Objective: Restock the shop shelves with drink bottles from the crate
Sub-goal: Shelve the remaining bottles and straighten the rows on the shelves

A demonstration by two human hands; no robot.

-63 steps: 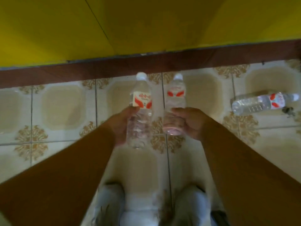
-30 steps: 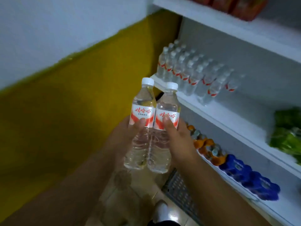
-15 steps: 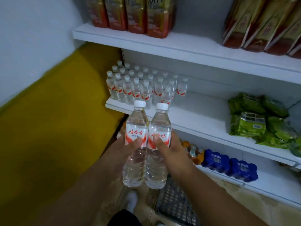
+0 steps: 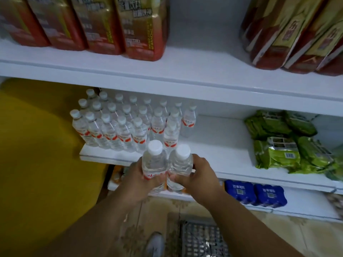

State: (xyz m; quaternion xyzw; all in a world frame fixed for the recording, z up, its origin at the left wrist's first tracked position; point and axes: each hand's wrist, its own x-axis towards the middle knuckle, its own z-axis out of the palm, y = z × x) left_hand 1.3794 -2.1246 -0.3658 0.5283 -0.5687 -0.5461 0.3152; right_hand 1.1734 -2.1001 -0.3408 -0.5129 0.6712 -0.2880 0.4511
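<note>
Two clear water bottles with white caps and red-white labels stand upright side by side, just in front of the middle shelf (image 4: 219, 145). My left hand (image 4: 138, 179) grips the left bottle (image 4: 154, 160) around its label. My right hand (image 4: 199, 178) grips the right bottle (image 4: 181, 163) the same way. Several matching water bottles (image 4: 120, 125) stand in rows on the left part of that shelf, just beyond the two I hold. A grey plastic crate (image 4: 202, 240) sits on the floor below my arms.
Green packets (image 4: 284, 145) lie on the right of the middle shelf, with bare shelf between them and the bottles. Red and gold drink packs (image 4: 141, 28) fill the top shelf. Blue packs (image 4: 254, 191) and orange bottles (image 4: 117, 175) occupy the bottom shelf. A yellow wall (image 4: 37, 164) stands left.
I turned from the floor to the shelves and moved closer. Both hands carried the two bottles forward to the front edge of the middle shelf.
</note>
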